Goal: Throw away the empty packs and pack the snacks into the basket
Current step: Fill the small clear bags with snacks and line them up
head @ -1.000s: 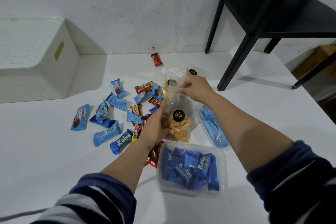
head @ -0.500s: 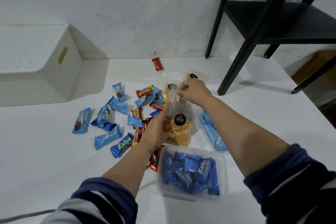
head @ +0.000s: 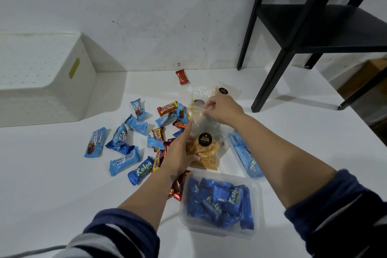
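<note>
A clear bag of orange snack sticks (head: pixel 204 148) with a round black label stands in the middle of the white table. My left hand (head: pixel 180 153) grips its lower left side. My right hand (head: pixel 222 107) pinches its top edge. Behind it lie more clear bags (head: pixel 209 91) with black labels. Several blue and red snack packs (head: pixel 134 148) are scattered to the left. A white perforated basket (head: pixel 41 81) stands at the far left against the wall.
A clear plastic tub (head: pixel 219 234) of blue Kalpa packs sits just in front of the bag. A light blue pack (head: pixel 245 153) lies under my right forearm. One red pack (head: pixel 181 76) lies near the wall. A black shelf frame (head: pixel 278 58) stands at the right.
The view has tilted slightly, so everything sits lower in frame. Both hands stay on the snack stick bag, and my right hand has shifted a little along its top edge.
</note>
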Demonstrator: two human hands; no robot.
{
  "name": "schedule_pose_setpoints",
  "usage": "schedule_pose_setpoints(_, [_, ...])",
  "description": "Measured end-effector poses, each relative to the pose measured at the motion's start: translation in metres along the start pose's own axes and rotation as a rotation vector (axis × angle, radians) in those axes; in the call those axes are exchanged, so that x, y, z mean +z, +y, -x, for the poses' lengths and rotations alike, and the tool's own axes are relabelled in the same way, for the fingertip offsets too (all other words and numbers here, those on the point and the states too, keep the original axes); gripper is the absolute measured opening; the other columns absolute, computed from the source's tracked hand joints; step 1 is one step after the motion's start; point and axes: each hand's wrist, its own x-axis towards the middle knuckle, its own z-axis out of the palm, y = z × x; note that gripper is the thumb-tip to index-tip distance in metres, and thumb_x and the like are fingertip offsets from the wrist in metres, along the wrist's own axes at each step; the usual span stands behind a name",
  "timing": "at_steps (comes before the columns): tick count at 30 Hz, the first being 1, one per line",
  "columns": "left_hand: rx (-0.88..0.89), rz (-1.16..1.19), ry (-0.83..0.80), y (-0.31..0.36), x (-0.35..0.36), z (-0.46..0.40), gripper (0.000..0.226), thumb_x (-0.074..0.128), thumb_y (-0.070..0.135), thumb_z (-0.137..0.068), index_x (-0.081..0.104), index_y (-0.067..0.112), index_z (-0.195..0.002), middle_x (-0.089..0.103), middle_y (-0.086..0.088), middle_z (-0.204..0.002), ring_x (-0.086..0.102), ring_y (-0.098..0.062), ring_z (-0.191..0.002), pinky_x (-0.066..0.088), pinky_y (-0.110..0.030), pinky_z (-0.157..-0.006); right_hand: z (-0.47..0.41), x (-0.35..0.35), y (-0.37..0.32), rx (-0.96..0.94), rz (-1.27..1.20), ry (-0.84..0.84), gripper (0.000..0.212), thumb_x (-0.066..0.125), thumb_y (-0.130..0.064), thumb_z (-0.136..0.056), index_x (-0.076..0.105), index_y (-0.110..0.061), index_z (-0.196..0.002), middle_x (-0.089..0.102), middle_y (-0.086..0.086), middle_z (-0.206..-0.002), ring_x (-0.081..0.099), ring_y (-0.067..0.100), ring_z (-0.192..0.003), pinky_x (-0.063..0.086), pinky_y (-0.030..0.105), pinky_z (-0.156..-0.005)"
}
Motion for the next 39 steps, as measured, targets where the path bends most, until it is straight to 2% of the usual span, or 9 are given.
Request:
schedule_pose_setpoints(4, [-0.028,0.04,0.001,-0.004,-0.001,-0.002,0.119,0.079,0.001,-0.069,0.002,0.044,-0.149,0.062,-0.001,-0.116,0.056,-0.016,-0.112,0.048,-0.039,-0.098,0.007,-0.013,0.018,0.019,0.1,-0.009,0.023,0.056,-0.01,-0.086,0.073,-0.021,-0.097,0.067,0.0,-0.114,0.061,0.021,-0.102,0.051,0.032,-0.086])
schedule_pose_setpoints(10, [-0.048,0.17,-0.012,0.007,-0.002,-0.001,0.119,0.076,-0.001,-0.074,-0.006,0.041,-0.149,0.053,0.012,-0.112,0.052,-0.011,-0.113,0.044,-0.037,-0.098,0.016,-0.007,0.02,0.066,0.007,0.136,0.026,0.057,0.001,-0.086,0.075,-0.014,-0.098,0.067,0.006,-0.115,0.063,0.024,-0.101,0.045,0.024,-0.075])
schedule_pose_setpoints(13, [-0.035,0.372,0.098,0.025,-0.003,0.0,0.082,0.072,0.019,-0.082,0.019,0.027,-0.145,0.049,0.005,-0.121,0.053,-0.01,-0.106,0.047,-0.035,-0.096,0.019,-0.003,0.021,0.053,-0.077,0.126,0.031,0.054,0.003,-0.085,0.075,-0.017,-0.096,0.067,0.007,-0.112,0.063,0.022,-0.098,0.051,0.026,-0.08])
schedule_pose_setpoints(16, [-0.083,0.405,0.249,0.052,-0.004,-0.006,0.034,0.056,0.041,-0.092,0.046,0.02,-0.117,0.054,-0.001,-0.116,0.053,-0.005,-0.091,0.044,-0.022,-0.076,0.023,-0.003,0.023,-0.012,-0.123,0.077,0.025,0.06,-0.006,-0.085,0.073,-0.025,-0.095,0.068,-0.001,-0.111,0.059,0.013,-0.092,0.047,0.024,-0.077])
schedule_pose_setpoints(20, [-0.173,0.524,0.297,0.065,0.0,-0.019,0.023,0.054,0.041,-0.092,0.059,0.02,-0.099,0.059,0.002,-0.099,0.052,-0.012,-0.089,0.04,-0.026,-0.073,0.037,-0.006,0.025,-0.094,-0.195,0.025,0.016,0.066,-0.016,-0.086,0.073,-0.02,-0.1,0.066,-0.002,-0.104,0.055,0.01,-0.089,0.039,0.016,-0.068])
schedule_pose_setpoints(23, [-0.196,0.543,0.308,0.065,0.002,-0.023,0.011,0.057,0.028,-0.09,0.063,0.022,-0.084,0.059,0.003,-0.086,0.051,-0.014,-0.085,0.042,-0.027,-0.073,0.044,-0.006,0.027,-0.062,-0.304,0.032,0.022,0.064,-0.032,-0.088,0.074,-0.015,-0.099,0.069,-0.003,-0.098,0.06,0.014,-0.09,0.044,0.022,-0.074])
schedule_pose_setpoints(27, [-0.212,0.542,0.296,0.064,0.006,-0.022,0.009,0.058,0.026,-0.086,0.065,0.023,-0.081,0.06,0.003,-0.085,0.053,-0.015,-0.085,0.045,-0.029,-0.077,0.043,-0.002,0.028,-0.021,-0.27,0.088,0.014,0.063,-0.029,-0.089,0.072,-0.019,-0.085,0.065,-0.009,-0.082,0.061,0.013,-0.086,0.046,0.027,-0.075])
schedule_pose_setpoints(35, [-0.098,0.419,0.293,0.064,0.006,-0.017,0.006,0.062,0.027,-0.089,0.056,0.029,-0.088,0.059,0.006,-0.095,0.059,-0.017,-0.097,0.051,-0.038,-0.091,0.032,0.002,0.022,0.054,-0.133,0.103,0.018,0.049,-0.026,-0.095,0.064,-0.021,-0.086,0.066,0.002,-0.097,0.061,0.023,-0.091,0.05,0.037,-0.082])
schedule_pose_setpoints(39, [-0.055,0.332,0.046,0.023,0.006,0.002,0.08,0.083,0.02,-0.069,0.034,0.033,-0.131,0.05,0.012,-0.124,0.053,-0.01,-0.114,0.047,-0.036,-0.099,0.031,0.004,0.027,0.012,-0.258,0.119,0.02,0.049,-0.026,-0.097,0.066,-0.016,-0.096,0.065,0.002,-0.099,0.06,0.021,-0.092,0.048,0.034,-0.084])
